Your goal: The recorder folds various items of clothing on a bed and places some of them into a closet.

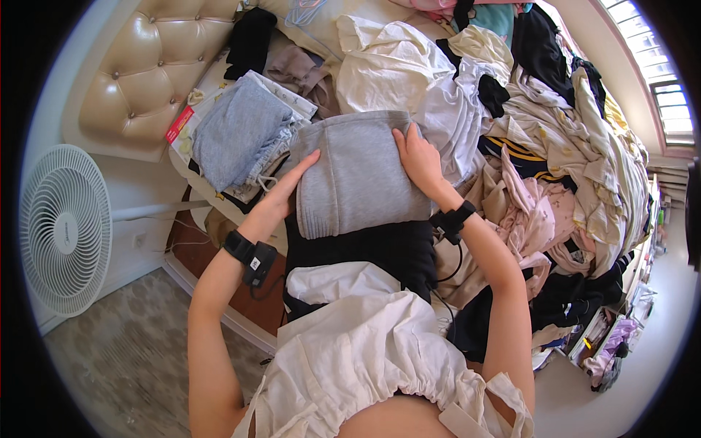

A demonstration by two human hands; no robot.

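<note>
A folded grey garment [365, 175] of thick knit, with a ribbed band at its lower left corner, lies between my hands over my black-covered lap. My left hand [290, 188] grips its left side, thumb along the edge and the other fingers hidden beneath. At the opposite edge, my right hand [422, 160] holds the cloth, fingertips resting on top. Just beyond my left hand sits a stack of folded clothes [241, 131], a lighter grey piece uppermost. Whether the held garment touches that stack is hard to make out.
Loose clothes cover the bed: a white garment [391, 66], a cream patterned cloth [540, 109], pink fabric [529, 208] and black pieces [580, 299]. A white fan [67, 230] stands at left beside the tufted headboard [157, 66]. Crowded shelves [617, 332] line the right.
</note>
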